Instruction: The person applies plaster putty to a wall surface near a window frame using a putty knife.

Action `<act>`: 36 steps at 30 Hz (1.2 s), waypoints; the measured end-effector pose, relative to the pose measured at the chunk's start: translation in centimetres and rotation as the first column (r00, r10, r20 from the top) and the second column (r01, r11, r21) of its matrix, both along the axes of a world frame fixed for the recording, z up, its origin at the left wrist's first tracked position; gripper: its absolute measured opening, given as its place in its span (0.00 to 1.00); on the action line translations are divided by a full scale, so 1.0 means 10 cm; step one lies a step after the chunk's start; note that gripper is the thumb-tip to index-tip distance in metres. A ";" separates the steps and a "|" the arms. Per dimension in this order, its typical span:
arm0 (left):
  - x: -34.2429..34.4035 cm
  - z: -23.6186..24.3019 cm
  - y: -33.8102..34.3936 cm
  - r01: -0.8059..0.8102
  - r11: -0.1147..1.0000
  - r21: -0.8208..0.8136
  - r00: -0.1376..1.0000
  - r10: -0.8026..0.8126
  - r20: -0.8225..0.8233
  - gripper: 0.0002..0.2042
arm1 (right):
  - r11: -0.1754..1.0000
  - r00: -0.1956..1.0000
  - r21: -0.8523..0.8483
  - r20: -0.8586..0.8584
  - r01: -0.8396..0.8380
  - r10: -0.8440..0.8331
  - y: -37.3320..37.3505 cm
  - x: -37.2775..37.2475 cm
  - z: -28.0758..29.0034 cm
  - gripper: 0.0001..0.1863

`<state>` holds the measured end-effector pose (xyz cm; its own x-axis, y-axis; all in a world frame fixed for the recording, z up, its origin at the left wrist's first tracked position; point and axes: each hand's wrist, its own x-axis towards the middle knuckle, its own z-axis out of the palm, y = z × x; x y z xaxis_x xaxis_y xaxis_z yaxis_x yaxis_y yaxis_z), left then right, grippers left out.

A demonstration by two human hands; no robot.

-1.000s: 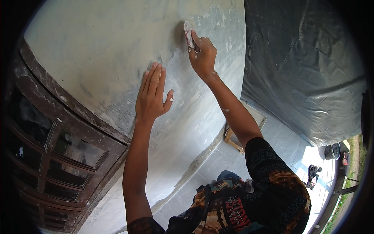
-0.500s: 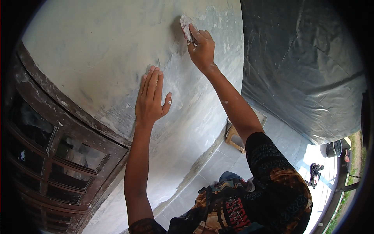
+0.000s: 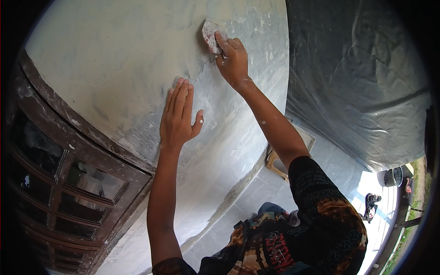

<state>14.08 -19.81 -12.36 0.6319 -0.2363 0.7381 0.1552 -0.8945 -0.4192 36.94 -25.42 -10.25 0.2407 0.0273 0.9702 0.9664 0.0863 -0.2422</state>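
Note:
My right hand (image 3: 233, 62) is closed around a flat putty scraper (image 3: 213, 35), caked whitish with reddish patches. Its blade lies against the upper part of the wall (image 3: 137, 41), and a thumb or finger presses along its face. Lower and to the left, my left hand (image 3: 177, 114) rests flat on the same wall, fingers stretched upward and thumb apart, holding nothing. A speck of white putty sticks to its thumb. The wall is cream at the upper left, with patchy grey and white areas around and to the right of both hands.
A brown wooden frame with glass panes (image 3: 87, 183) borders the wall at left. Dark plastic sheeting (image 3: 353, 82) hangs at right. Below are grey floor tiles (image 3: 256, 188), a worn wooden-edged item (image 3: 277, 166) by the wall's foot, and a dark bucket (image 3: 393, 177) farther right.
My right hand has moved slightly left and down along the wall with the scraper, which now shows more of its broad face. The left hand stays in nearly the same place.

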 end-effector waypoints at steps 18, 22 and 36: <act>-0.01 -0.01 0.02 -0.030 1.000 0.004 1.000 0.031 -0.001 0.29 | 0.996 0.998 -0.074 0.022 -0.054 0.056 0.06 -0.31 -0.71 0.38; 0.03 -0.01 0.00 -0.024 1.000 0.013 1.000 0.024 -0.007 0.29 | 0.970 0.970 -0.053 0.045 -0.235 0.238 -0.24 -0.42 -0.64 0.37; 0.04 0.01 0.00 -0.018 1.000 0.012 1.000 0.018 -0.010 0.29 | 0.984 0.985 -0.045 0.023 -0.171 0.172 -0.18 -0.41 -0.68 0.40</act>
<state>14.44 -19.80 -12.31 0.6432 -0.2336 0.7292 0.1669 -0.8867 -0.4312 32.79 -27.22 -17.08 0.2029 0.1077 0.9733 0.9442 0.2418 -0.2236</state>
